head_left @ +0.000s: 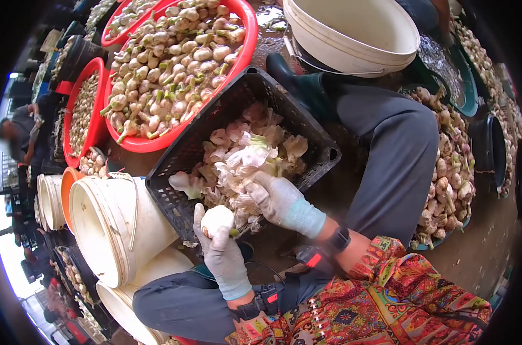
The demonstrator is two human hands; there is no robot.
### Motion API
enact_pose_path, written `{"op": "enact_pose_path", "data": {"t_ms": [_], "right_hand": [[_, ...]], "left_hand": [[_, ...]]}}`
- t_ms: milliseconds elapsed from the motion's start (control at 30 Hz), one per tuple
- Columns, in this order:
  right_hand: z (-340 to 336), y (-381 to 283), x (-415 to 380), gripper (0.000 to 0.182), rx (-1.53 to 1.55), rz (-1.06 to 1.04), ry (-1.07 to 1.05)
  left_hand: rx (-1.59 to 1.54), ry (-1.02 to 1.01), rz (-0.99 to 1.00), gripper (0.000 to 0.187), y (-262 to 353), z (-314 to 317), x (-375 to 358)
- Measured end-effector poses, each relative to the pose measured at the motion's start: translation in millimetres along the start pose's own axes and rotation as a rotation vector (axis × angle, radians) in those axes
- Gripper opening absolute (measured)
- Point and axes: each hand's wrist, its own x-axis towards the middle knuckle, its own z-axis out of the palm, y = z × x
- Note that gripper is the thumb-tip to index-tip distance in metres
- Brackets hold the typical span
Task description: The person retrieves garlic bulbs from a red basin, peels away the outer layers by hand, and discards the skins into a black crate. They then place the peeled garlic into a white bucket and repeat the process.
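Note:
A white garlic bulb (218, 221), its outer skin largely off, sits in my gloved left hand (222, 259). Thumb and fingers close around it, and a short green stem end pokes out beside the thumb. My gloved right hand (278, 201) is to the right of the bulb, apart from it, with fingers curled together over loose garlic skins (246, 158). Whatever is in those fingers is hidden from me. Below both hands stands a black plastic crate (295, 115), tilted in view, with papery skins heaped inside.
A red tub (248, 57) full of garlic bulbs stands beyond the crate. White buckets (103, 224) are at left, and a large white bucket (353, 34) is at the top. More garlic (445, 190) is piled at right, past my bent leg. A person (22, 135) is at far left.

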Motion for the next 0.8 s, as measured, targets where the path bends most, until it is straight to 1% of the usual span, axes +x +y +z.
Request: {"op": "enact_pose_path", "data": {"t_ms": [33,67,100,167,200,233,300,333,367,433,500,567,633,667,700,767,800], "right_hand": [[11.5,8.4,-5.8,0.025,0.157,-0.07,-0.021],[10.3,-1.4,-16.7,0.028,0.101,-0.147,-0.025],[9.1,-11.2,-27.5,0.034,0.047,-0.224,-0.024],[10.4,-34.3,-41.9,0.042,-0.19,-0.144,-0.208],[13.2,-40.1,-43.8,0.047,-0.238,-0.123,-0.292],[18.8,-40.8,-44.8,0.047,-0.234,-0.123,-0.289],[30.3,-34.4,-43.5,0.053,-0.277,-0.158,-0.271],[31.4,-31.3,-40.9,0.055,-0.278,-0.162,-0.264],[31.2,-28.1,-39.5,0.055,-0.275,-0.15,-0.258],[29.2,-21.8,-35.9,0.054,-0.306,-0.097,-0.316],[30.4,-16.9,-34.6,0.05,-0.287,-0.085,-0.309],[31.7,-13.4,-32.8,0.047,-0.263,-0.077,-0.307],[31.2,-10.2,-28.6,0.035,-0.109,0.004,-0.319],[42.6,3.2,-29.3,0.027,0.086,-0.05,-0.171],[54.5,16.8,-24.8,0.025,0.319,-0.099,-0.104],[7.7,-12.3,-11.6,0.024,0.589,0.427,-0.548],[-4.9,-15.8,-4.9,0.024,0.554,0.51,-0.663]], "left_hand": [[-0.3,-0.018,-0.098,0.058,-5.9,-9.0,3.3],[-0.598,-0.038,-0.195,0.053,-9.5,-16.6,5.0],[-0.6,-0.03,-0.187,0.053,-12.1,-22.4,6.2],[-0.872,0.016,-0.264,0.042,-14.3,-27.1,10.6],[-0.843,0.051,-0.274,0.034,-14.7,-28.0,11.4],[-0.838,0.049,-0.274,0.034,-15.6,-27.4,10.3],[-0.681,0.06,-0.224,0.033,-18.3,-22.3,8.1],[-0.696,0.043,-0.27,0.035,-19.2,-21.3,6.6],[-0.692,0.036,-0.281,0.035,-21.4,-18.0,6.8],[-0.665,0.135,-0.33,0.035,-26.7,-10.9,6.6],[-0.667,0.142,-0.391,0.034,-28.3,-8.6,8.2],[-0.625,0.123,-0.327,0.033,-30.7,-11.5,8.4],[-0.626,0.103,-0.33,0.032,-32.8,-14.4,8.6],[-0.606,0.083,-0.325,0.032,-35.1,-15.8,8.0],[-0.586,0.062,-0.32,0.032,-37.0,-17.1,7.7],[-0.565,0.075,-0.303,0.034,-36.6,-18.4,6.9],[-0.619,0.044,-0.363,0.035,-35.6,-21.9,7.7]]}}
